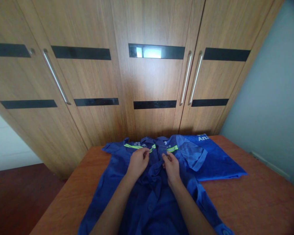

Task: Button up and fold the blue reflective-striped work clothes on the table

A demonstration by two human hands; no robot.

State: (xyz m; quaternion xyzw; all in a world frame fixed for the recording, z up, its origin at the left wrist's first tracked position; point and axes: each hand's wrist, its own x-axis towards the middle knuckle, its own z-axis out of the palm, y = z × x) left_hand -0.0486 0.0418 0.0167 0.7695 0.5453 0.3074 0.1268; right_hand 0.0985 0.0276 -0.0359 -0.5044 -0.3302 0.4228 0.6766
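A blue work shirt (147, 199) with neon yellow-green chest stripes lies front-up on a brown wooden table (259, 202), collar away from me. My left hand (138, 162) pinches the left edge of the shirt's front placket near the chest. My right hand (171, 165) pinches the right edge of the placket, a few centimetres from the left hand. Both hands have fingers curled on the fabric just below the collar.
A second blue garment (218, 160) with white lettering lies folded on the table to the right, partly under the shirt's sleeve. Behind the table stands a wooden wardrobe (147, 81) with metal handles. A grey wall is at right, dark floor at left.
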